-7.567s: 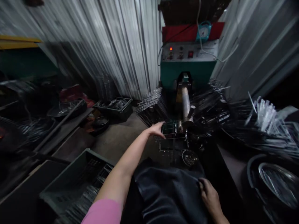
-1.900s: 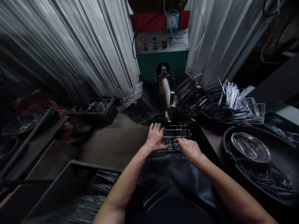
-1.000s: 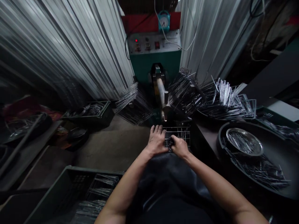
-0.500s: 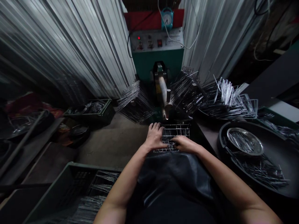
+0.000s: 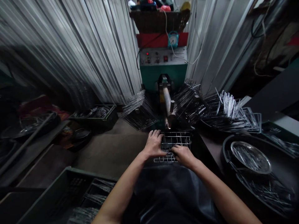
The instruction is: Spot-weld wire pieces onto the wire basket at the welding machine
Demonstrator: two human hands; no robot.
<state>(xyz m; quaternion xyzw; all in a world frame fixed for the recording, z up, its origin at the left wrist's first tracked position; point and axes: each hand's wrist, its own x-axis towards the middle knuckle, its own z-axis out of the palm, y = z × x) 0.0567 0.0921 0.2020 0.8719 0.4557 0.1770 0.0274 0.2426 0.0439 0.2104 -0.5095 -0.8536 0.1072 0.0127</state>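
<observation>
In the head view a metal wire grid (image 5: 177,139) lies in front of me, just above my dark apron (image 5: 173,186). My left hand (image 5: 153,145) grips its left side, fingers toward the far edge and thumb stretched along the near wires. On the near right part of the grid, my right hand (image 5: 184,155) has its fingers curled in and closed on the wires; the fingertips are partly hidden. Just beyond the grid, the welding machine's arm (image 5: 167,101) points down, with a small bright spot at its tip.
Stacks of wire grids (image 5: 140,110) flank the machine, with more wire pieces (image 5: 230,104) piled at right. A round metal dish (image 5: 251,157) of short wires sits in a large black basin (image 5: 225,149). At lower left is a green crate (image 5: 44,202) holding wire parts.
My view has tilted up, so the scene sits lower and a shelf of items shows above the machine. Both hands stay on the grid, with little movement relative to it.
</observation>
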